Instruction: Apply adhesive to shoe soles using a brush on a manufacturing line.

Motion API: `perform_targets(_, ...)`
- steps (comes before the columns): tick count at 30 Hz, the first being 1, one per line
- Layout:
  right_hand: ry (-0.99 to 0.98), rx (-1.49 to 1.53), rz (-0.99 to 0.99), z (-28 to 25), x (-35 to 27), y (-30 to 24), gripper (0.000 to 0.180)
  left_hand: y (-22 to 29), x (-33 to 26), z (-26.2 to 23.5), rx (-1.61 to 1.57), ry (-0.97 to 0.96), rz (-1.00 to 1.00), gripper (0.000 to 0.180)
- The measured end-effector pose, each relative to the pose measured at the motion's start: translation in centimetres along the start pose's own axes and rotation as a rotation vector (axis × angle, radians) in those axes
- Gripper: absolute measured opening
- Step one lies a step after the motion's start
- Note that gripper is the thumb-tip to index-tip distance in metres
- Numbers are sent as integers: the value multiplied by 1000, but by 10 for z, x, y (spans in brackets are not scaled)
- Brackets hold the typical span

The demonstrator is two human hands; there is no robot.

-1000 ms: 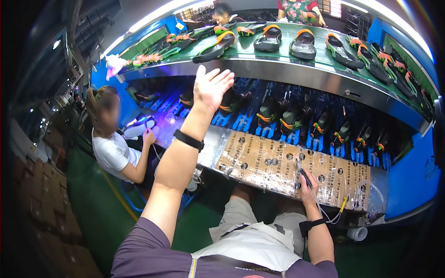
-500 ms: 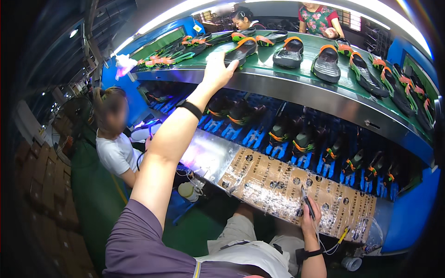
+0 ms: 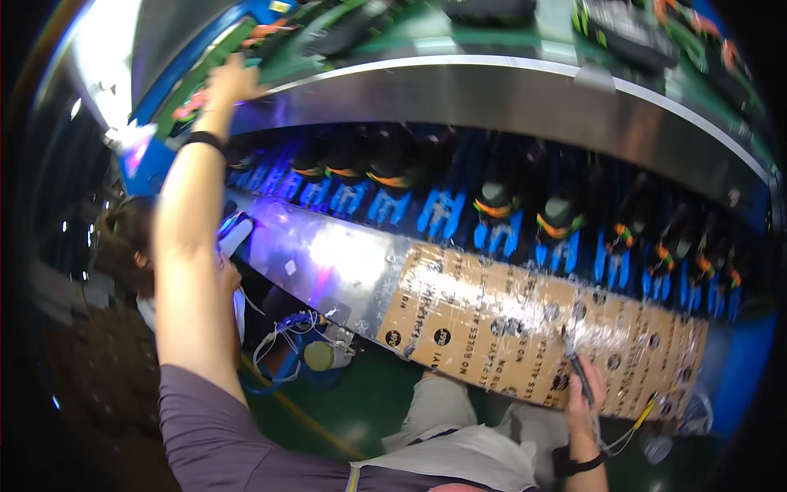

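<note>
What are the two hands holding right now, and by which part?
The right hand grips a dark pen-like tool by its lower end, tip up over the cardboard sheet. The left hand reaches to the upper conveyor; any hold there cannot be told.

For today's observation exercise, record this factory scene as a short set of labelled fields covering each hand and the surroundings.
left hand: left hand raised to the green conveyor belt, among blurred sandals
right hand: right hand grips a dark pen-like tool
work surface: taped brown cardboard sheet
lower level: blue shoe holders
nearby: seated person, lower left
</note>
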State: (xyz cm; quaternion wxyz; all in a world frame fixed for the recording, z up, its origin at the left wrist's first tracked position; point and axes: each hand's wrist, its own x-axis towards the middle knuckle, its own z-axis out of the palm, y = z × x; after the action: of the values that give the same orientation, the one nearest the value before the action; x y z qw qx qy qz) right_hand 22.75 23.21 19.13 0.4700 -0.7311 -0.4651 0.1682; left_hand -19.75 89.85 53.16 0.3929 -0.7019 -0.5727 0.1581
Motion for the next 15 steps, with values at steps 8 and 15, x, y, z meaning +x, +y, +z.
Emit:
perform_targets(8,-56,72,11,-7,6,11,40,-178,88,103,-201,5,3,67)
perform_targets(15,-73,78,-24,-11,10,-3,39,-67,17,30,-239,27,-139,45)
